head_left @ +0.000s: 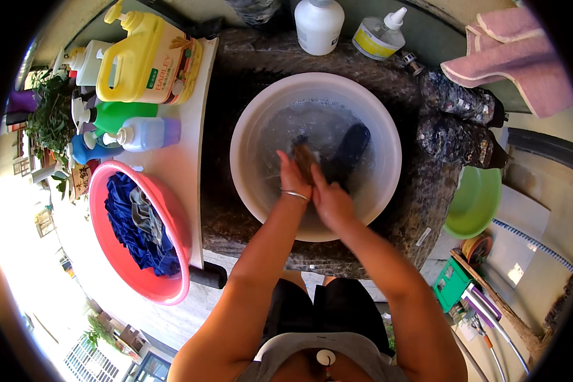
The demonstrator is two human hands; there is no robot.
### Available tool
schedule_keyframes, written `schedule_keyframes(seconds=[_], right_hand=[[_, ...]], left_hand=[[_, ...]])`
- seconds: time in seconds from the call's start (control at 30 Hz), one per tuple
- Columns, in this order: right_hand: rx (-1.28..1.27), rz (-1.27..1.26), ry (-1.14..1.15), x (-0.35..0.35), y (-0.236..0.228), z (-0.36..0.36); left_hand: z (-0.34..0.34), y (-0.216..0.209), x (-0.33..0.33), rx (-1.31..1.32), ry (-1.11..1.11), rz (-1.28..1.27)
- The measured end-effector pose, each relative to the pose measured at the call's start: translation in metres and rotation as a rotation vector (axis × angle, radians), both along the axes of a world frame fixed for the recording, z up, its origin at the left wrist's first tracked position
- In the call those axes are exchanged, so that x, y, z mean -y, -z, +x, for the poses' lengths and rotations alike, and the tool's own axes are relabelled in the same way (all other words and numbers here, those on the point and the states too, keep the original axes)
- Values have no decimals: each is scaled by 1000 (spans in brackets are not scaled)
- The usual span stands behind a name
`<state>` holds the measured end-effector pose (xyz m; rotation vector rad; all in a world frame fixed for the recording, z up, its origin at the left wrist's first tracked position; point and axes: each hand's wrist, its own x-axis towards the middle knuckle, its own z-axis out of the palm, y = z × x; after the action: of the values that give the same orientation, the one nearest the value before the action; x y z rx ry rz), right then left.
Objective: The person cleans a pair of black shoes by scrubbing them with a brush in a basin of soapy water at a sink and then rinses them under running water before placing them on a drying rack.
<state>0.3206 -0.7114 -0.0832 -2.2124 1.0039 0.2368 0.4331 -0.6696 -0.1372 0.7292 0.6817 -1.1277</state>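
A whitish round basin [243, 184] of cloudy water stands on the dark stone slab in front of me. Over the water, my left hand [293, 179], with a metal bangle at its wrist, is closed around the near end of a brown, elongated item [304, 158]. My right hand [332, 198] presses against the same item from the other side. Motion blur and the fingers partly hide it, so its kind is unclear. Just right of the hands, a dark navy oblong thing [353, 145], shaped like a shoe or sole, lies partly under water.
To the left, a pink basin [183, 239] holds blue and grey clothes. Behind it stand a yellow pump jug [143, 60] and several bottles. A white bottle [319, 27] and a clear squeeze bottle [379, 38] line the back. Wrapped pipes [455, 121] and a green basin [474, 204] are right.
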Motion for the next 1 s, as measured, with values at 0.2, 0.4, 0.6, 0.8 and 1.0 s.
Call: schedule_keyframes(seconds=[0.2, 0.4, 0.6, 0.8, 1.0], right_hand=[[22, 44, -34, -9, -11, -2], [39, -7, 160, 41, 14, 25], [5, 55, -11, 20, -5, 13], [-57, 133, -61, -5, -28, 4], [63, -19, 38, 17, -7, 18]], left_hand=[[17, -4, 9, -149, -180, 122], [-22, -7, 5, -19, 109, -69], [-17, -12, 6, 87, 41, 17], [19, -26, 1, -16, 33, -125], [-3, -18, 3, 60, 9, -80]])
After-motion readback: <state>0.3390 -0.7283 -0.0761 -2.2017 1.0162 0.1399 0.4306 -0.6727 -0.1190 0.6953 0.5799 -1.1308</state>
